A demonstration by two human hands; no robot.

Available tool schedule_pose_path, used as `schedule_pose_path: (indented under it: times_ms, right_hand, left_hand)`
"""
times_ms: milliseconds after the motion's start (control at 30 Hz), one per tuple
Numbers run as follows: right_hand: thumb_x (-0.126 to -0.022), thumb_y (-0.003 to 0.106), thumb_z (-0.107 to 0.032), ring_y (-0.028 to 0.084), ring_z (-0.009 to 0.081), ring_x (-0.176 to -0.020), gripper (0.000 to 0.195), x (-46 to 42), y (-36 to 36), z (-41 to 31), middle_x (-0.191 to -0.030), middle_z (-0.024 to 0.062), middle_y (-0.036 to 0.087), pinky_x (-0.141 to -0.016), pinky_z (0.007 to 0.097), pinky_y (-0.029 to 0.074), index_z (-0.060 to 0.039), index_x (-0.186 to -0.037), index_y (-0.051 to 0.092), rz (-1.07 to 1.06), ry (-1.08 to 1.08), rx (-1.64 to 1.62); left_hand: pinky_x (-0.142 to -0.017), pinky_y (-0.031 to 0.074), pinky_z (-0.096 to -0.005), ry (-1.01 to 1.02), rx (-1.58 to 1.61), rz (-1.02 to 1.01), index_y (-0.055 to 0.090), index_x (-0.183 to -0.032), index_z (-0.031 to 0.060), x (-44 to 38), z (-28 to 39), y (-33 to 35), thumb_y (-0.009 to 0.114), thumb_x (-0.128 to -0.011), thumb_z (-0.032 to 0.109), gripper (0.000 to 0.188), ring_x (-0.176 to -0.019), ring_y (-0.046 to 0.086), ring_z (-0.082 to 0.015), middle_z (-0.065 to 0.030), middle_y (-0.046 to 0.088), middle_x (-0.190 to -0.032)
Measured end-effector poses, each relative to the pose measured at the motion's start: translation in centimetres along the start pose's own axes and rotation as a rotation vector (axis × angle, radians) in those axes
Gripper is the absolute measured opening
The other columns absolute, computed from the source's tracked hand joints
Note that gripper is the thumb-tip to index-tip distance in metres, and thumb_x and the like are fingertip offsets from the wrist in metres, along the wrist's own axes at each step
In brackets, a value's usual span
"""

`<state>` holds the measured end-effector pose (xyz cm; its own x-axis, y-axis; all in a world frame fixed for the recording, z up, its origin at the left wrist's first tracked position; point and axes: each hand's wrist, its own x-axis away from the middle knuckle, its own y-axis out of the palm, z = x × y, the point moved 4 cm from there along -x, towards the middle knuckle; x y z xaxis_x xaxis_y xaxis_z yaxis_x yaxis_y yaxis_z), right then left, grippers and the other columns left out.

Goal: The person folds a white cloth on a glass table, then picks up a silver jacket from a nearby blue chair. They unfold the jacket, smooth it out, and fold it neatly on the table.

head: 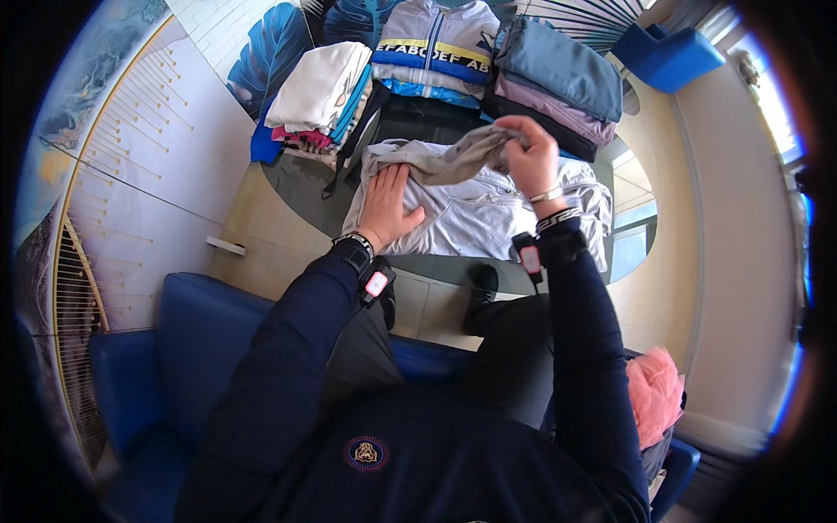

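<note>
A light grey zip-up garment (451, 219) lies spread on the dark glass table (307, 196) before me. My left hand (391, 208) rests flat on its left part, palm down, with the thumb spread. My right hand (535, 157) grips a bunched, greyish-beige part of the garment (451, 160) and holds it raised above the rest. That raised strip runs left towards my left fingertips. Whether it is a sleeve or a hood I cannot tell. A zip shows just below the right hand.
Along the far side stand folded clothes: a left stack topped with white (320, 85), a middle stack topped by a lettered jacket (435, 39), and a right stack topped with blue-grey (562, 68). Pink tulle (654, 395) sits at my right; a blue chair (203, 327) is left.
</note>
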<state>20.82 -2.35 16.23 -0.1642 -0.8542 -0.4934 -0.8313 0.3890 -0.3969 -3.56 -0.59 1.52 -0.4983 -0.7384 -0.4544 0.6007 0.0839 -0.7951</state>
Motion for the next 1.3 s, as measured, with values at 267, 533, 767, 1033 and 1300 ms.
schedule_pose_path:
  times_ms: [267, 533, 767, 1033, 1300]
  right_hand:
    - [-0.068, 0.054, 0.005, 0.062, 0.0293, -0.088, 0.033, -6.1, -5.7, -6.9, -0.088, 0.0093, 0.066, -0.08, 0.0373, 0.051, -0.0066, -0.096, 0.068, 0.0, -0.564, 0.655]
    - [-0.071, 0.06, 0.003, 0.062, 0.0285, -0.092, 0.026, -4.3, -8.6, -6.5, -0.094, 0.0076, 0.067, -0.082, 0.0378, 0.052, -0.007, -0.093, 0.07, 0.001, -0.633, 0.799]
    - [-0.086, 0.055, -0.004, 0.067, 0.0328, -0.086, 0.02, -4.8, -9.7, -4.1, -0.098, 0.0121, 0.068, -0.076, 0.0386, 0.054, -0.0094, -0.099, 0.07, 0.056, -0.263, 0.824]
    - [-0.086, 0.055, -0.006, 0.069, 0.0311, -0.086, 0.022, -8.2, -9.9, -3.5, -0.095, 0.014, 0.071, -0.076, 0.0356, 0.055, -0.0093, -0.101, 0.071, -0.026, -0.216, 0.564]
    - [-0.086, 0.058, -0.002, 0.067, 0.0259, -0.078, 0.022, -8.2, -8.4, -7.2, -0.089, 0.0096, 0.068, -0.071, 0.0294, 0.053, -0.0089, -0.101, 0.072, 0.026, -0.388, 0.413]
  left_hand:
    - [-0.113, 0.027, -0.0472, -0.022, -0.082, -0.051, 0.033, -0.145, -0.0052, -0.2, 0.3, 0.1, 0.068, -0.075, 0.038, 0.089, -0.136, 0.037, -0.0375, -0.0243, 0.042, -0.145]
    - [-0.111, 0.028, -0.0494, -0.01, -0.152, -0.098, 0.042, -0.142, -0.0001, -0.2, 0.9, -0.2, 0.067, -0.076, 0.04, 0.081, -0.133, 0.039, -0.0378, -0.0236, 0.04, -0.146]
    - [-0.108, 0.03, -0.0504, -0.016, -0.115, -0.05, 0.058, -0.13, 0.0069, -0.1, 0.4, -0.1, 0.067, -0.077, 0.039, 0.063, -0.127, 0.041, -0.0382, -0.0227, 0.04, -0.146]
    - [-0.108, 0.03, -0.0506, 0.105, -0.245, -0.094, 0.061, -0.122, 0.0023, -0.5, 1.6, -0.2, 0.063, -0.08, 0.032, 0.052, -0.132, 0.039, -0.0359, -0.0181, 0.044, -0.145]
    - [-0.103, 0.041, -0.0392, 0.185, -0.099, -0.332, 0.051, -0.134, 0.0009, -3.5, 2.1, 2.6, 0.057, -0.079, 0.018, 0.058, -0.125, 0.05, -0.031, -0.0157, 0.053, -0.137]
